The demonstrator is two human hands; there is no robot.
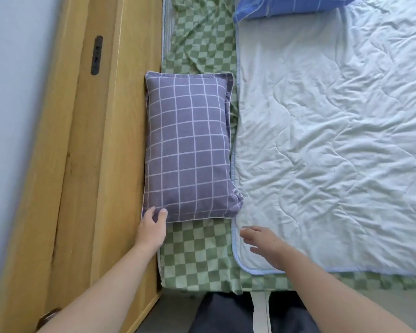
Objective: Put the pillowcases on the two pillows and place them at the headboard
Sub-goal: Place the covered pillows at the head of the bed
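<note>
1. Head view: the left hand (153,227) pinches the purple grid pillow's (187,150) near corner; that pillow lies against the wooden headboard (101,150).
2. The right hand (265,243), fingers spread, hovers over the pale quilt (334,140) beside that pillow.
3. Risk: tugging the corner could skew the pillow off the headboard.
4. Count: one purple pillow, one blue pillow (286,6) far from the headboard, two hands.
</note>
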